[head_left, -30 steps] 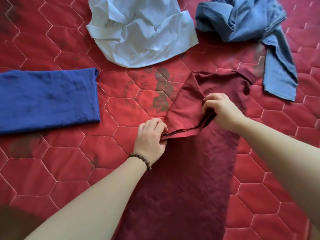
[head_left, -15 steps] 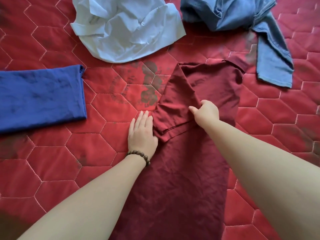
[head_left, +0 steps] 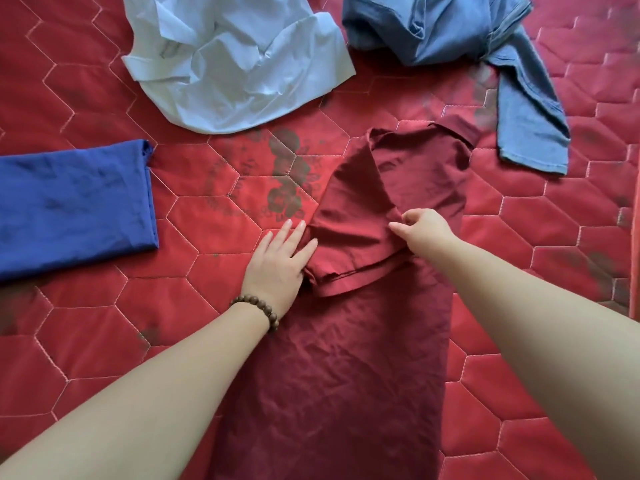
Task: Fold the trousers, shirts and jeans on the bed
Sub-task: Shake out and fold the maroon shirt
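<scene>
Maroon cloth fills the middle of the view: the dark red shirt (head_left: 332,358) lies flat on the red quilted bed cover (head_left: 114,341), running as a long strip from the near edge up to its collar at the far right of centre. Its left sleeve (head_left: 349,247) is folded inward over the body, and the hem of this sleeve makes a slanted edge across the strip.

The left hand (head_left: 277,265) lies flat with straight fingers close together, partly on the bed cover and partly against the left border of the folded sleeve. A brown bead bracelet (head_left: 258,310) is on its wrist. The right hand (head_left: 426,232) is at the right side of the sleeve; its fingers are curled, and thumb and forefinger seem to pinch a little of the shirt cloth, but the contact point is small and not fully clear.

On the left, well apart from the shirt, a folded blue garment (head_left: 72,206) rests with its straight right edge toward the middle. Between them is open bed cover with a dark flower print (head_left: 287,178). At the far side a crumpled white shirt (head_left: 235,60) lies left, and crumpled light blue jeans (head_left: 460,50) lie right, one leg reaching close to the maroon collar. To the right of the strip there is more open cover.
</scene>
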Demonstrator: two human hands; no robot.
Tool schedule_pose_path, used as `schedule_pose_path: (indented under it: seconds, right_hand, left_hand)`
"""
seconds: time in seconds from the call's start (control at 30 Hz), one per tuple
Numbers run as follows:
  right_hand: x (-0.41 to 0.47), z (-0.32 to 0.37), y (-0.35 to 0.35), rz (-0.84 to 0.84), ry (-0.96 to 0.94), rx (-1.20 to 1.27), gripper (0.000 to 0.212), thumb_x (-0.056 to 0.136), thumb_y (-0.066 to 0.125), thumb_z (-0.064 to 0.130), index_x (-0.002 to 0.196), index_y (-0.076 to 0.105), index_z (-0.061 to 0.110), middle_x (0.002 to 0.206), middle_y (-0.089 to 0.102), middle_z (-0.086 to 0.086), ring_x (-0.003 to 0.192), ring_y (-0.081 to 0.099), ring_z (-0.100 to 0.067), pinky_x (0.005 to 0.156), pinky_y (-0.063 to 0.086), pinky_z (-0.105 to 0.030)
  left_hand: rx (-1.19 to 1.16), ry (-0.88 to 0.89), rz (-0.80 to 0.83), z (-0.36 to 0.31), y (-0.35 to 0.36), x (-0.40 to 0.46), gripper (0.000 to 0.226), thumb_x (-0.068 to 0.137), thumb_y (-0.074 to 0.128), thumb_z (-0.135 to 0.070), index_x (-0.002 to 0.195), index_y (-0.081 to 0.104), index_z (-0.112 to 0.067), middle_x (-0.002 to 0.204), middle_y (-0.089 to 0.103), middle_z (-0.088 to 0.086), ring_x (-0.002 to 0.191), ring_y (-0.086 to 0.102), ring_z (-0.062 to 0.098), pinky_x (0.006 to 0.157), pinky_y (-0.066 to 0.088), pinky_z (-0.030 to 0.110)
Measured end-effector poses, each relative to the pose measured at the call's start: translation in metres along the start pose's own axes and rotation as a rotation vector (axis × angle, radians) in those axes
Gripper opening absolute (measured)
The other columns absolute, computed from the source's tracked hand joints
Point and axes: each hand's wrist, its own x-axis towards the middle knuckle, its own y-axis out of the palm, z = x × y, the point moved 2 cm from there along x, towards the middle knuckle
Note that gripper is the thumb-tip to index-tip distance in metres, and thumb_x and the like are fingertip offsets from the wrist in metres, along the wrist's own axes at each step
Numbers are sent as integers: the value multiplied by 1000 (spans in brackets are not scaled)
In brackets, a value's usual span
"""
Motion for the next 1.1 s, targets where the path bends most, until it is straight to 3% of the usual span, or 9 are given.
schedule_pose_path:
  seconds: [0.07, 0.23, 0.33, 0.47, 0.6, 0.73, 0.87, 0.97, 1.1]
  right_hand:
    - [2, 0, 1, -24, -8, -77, 20, 85, 70, 22, 99, 66, 9, 91, 66, -7, 91, 60, -25, 72, 41, -21]
    - [9, 16, 4, -113, -88, -93, 46, 79, 74, 37, 117, 58, 18, 113, 63, -4, 110, 56, -24, 90, 43, -32]
    - [25, 42, 6, -63, -157, -76, 56, 81, 70, 44, 129, 52, 22, 126, 60, -1, 120, 53, -22, 102, 40, -40]
    - [54, 81, 8, -28, -170, -22, 51, 85, 64, 45, 126, 55, 15, 126, 61, -4, 119, 54, -25, 102, 41, -44]
    - [75, 106, 15, 49, -209, 128, 41, 88, 64, 16, 128, 59, 16, 117, 64, -2, 109, 57, -15, 88, 44, -23]
    - [83, 111, 15, 71, -199, 234, 67, 86, 51, -6, 143, 43, 28, 104, 57, 7, 90, 53, -7, 70, 44, -15]
    - [87, 106, 7, 71, -157, 363, 68, 88, 47, -3, 147, 33, 27, 127, 59, 1, 98, 56, -11, 84, 45, -22]
    - [81, 107, -2, -180, -205, 238, 46, 90, 45, 1, 133, 52, 18, 120, 61, -3, 100, 57, -17, 89, 43, -23]
    - [41, 107, 15, -516, -640, -229, 26, 81, 51, 0, 101, 66, 6, 106, 63, -11, 98, 54, -34, 82, 43, -40]
  left_hand:
    - [25, 7, -3, 5, -2, 1, 57, 82, 54, 2, 136, 52, -17, 150, 38, 10, 142, 27, 29, 117, 19, 44]
    - [128, 223, -64, 6, -3, 0, 59, 66, 72, -2, 124, 63, -8, 141, 49, 16, 132, 42, 38, 105, 35, 58]
    - [151, 374, -86, 0, 0, 5, 49, 73, 60, -6, 122, 64, -6, 139, 51, 13, 131, 45, 35, 103, 38, 58]
    - [167, 484, -24, 1, 7, 10, 56, 76, 35, -13, 126, 61, -7, 136, 55, 10, 129, 49, 30, 103, 41, 52]
    - [149, 511, 42, 9, 12, 8, 61, 77, 36, -19, 134, 54, -9, 142, 49, 11, 133, 44, 29, 108, 35, 54]
    - [121, 496, 134, 14, 11, 7, 66, 94, 33, -53, 143, 42, -11, 151, 35, 9, 143, 25, 26, 116, 17, 56]
    - [102, 547, 58, 6, -4, 16, 59, 95, 33, -54, 120, 66, -12, 132, 59, 8, 127, 51, 28, 114, 23, 55]
    - [-29, 490, -124, -2, -14, 38, 37, 95, 43, -31, 94, 72, -8, 109, 69, 9, 100, 63, 30, 102, 40, 45]
    - [2, 339, -97, -10, -5, 64, 41, 84, 41, -3, 117, 63, 4, 129, 57, 23, 120, 54, 38, 102, 44, 45]
